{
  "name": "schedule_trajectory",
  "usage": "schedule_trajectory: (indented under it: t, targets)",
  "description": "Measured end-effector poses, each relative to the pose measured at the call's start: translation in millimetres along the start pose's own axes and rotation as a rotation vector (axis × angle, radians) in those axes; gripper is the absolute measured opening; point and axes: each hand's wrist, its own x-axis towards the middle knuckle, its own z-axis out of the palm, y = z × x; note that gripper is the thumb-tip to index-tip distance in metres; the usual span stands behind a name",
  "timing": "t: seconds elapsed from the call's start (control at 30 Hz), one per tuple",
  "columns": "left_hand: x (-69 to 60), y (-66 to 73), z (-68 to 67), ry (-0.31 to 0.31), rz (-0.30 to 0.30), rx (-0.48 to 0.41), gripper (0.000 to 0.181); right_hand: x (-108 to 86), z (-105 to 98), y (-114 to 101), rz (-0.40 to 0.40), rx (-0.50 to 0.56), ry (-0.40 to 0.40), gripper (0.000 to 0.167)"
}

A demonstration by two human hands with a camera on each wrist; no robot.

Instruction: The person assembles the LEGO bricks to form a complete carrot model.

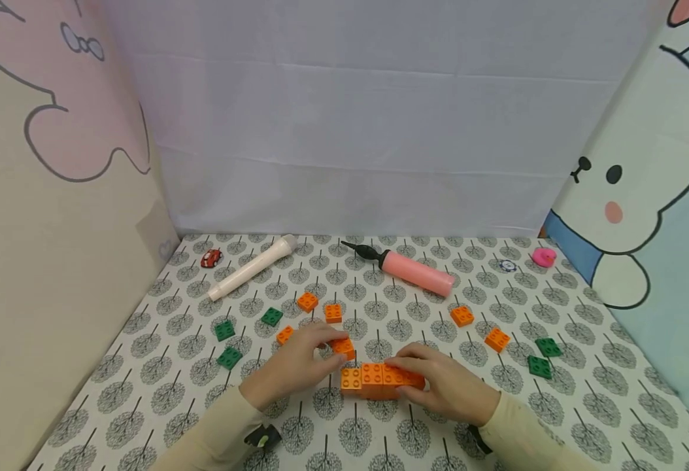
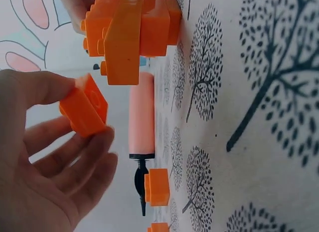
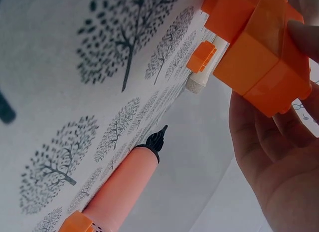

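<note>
Pinched between thumb and fingers of my left hand (image 1: pixel 297 363) is a single orange block (image 1: pixel 344 348), just left of and behind a joined orange block structure (image 1: pixel 372 379). In the left wrist view, the left hand (image 2: pixel 60 152) holds that block (image 2: pixel 85 106) tilted, apart from the structure (image 2: pixel 123 42). My right hand (image 1: pixel 447 386) grips the structure's right end with fingers and thumb. In the right wrist view, the right hand (image 3: pixel 279 157) is curled round the stacked orange blocks (image 3: pixel 254 57), which partly hide its fingers.
Loose orange blocks (image 1: pixel 333 313) and green blocks (image 1: pixel 229 357) lie to the left, with more orange (image 1: pixel 497 339) and green (image 1: pixel 539 367) to the right. Behind are a white microphone-shaped stick (image 1: pixel 253 267), a pink pump (image 1: pixel 418 273), a red car (image 1: pixel 211 258) and a pink duck (image 1: pixel 544 257).
</note>
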Motion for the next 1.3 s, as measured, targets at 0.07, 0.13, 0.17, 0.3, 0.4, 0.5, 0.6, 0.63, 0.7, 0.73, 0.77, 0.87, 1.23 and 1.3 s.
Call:
schedule_trajectory:
  t: [0.07, 0.13, 0.17, 0.3, 0.4, 0.5, 0.6, 0.63, 0.7, 0.73, 0.77, 0.87, 1.23, 1.3]
  targets:
    - [-4.5, 2.1, -1.8, -0.001, 0.037, -0.006, 0.044, -0.2, -1, 0, 0.010, 0.004, -0.007, 0.041]
    - [-7.9, 3.5, -1.9, -0.010, 0.085, -0.022, 0.042, -0.3, -1, -1, 0.020, 0.007, -0.012, 0.041]
    - [-9.2, 4.1, -1.6, -0.017, 0.107, -0.031, 0.042, -0.2, -1, -1, 0.022, 0.008, -0.014, 0.041]
    - [-12.8, 6.4, 2.1, -0.047, 0.163, -0.051, 0.040, 0.4, -1, -1, 0.027, 0.012, -0.017, 0.041]
    - [-14.2, 8.6, 4.8, -0.058, 0.164, -0.036, 0.040, 0.7, -1, -1, 0.026, 0.012, -0.017, 0.040]
    - [-14.7, 9.5, 6.0, -0.066, 0.158, -0.023, 0.040, 0.7, -1, -1, 0.013, 0.011, -0.013, 0.040]
    - [-14.7, 10.0, 6.0, -0.079, 0.154, -0.017, 0.041, 0.9, -1, -1, -0.002, 0.006, -0.006, 0.040]
    - [-14.6, 10.1, 6.2, -0.081, 0.154, -0.018, 0.041, 0.8, -1, -1, -0.004, 0.005, -0.003, 0.040]
    - [-14.4, 10.1, 6.4, -0.085, 0.149, -0.017, 0.042, 0.7, -1, -1, -0.006, 0.004, -0.001, 0.040]
    - [-14.4, 10.3, 6.5, -0.088, 0.145, -0.015, 0.043, 0.7, -1, -1, -0.006, 0.003, 0.001, 0.040]
    - [-14.2, 10.1, 6.7, -0.091, 0.140, -0.012, 0.043, 0.7, -1, -1, -0.005, 0.002, 0.001, 0.040]
    - [-13.3, 9.8, 6.8, -0.112, 0.124, -0.020, 0.044, 0.5, -1, -1, -0.004, 0.004, 0.003, 0.040]
    - [-12.3, 7.0, 9.6, -0.181, -0.016, -0.183, 0.043, -0.2, 1, 0, -0.012, -0.008, 0.030, 0.043]
    - [-12.3, 6.2, 10.5, -0.181, -0.017, -0.196, 0.042, -0.5, 1, 0, -0.003, -0.008, 0.025, 0.043]
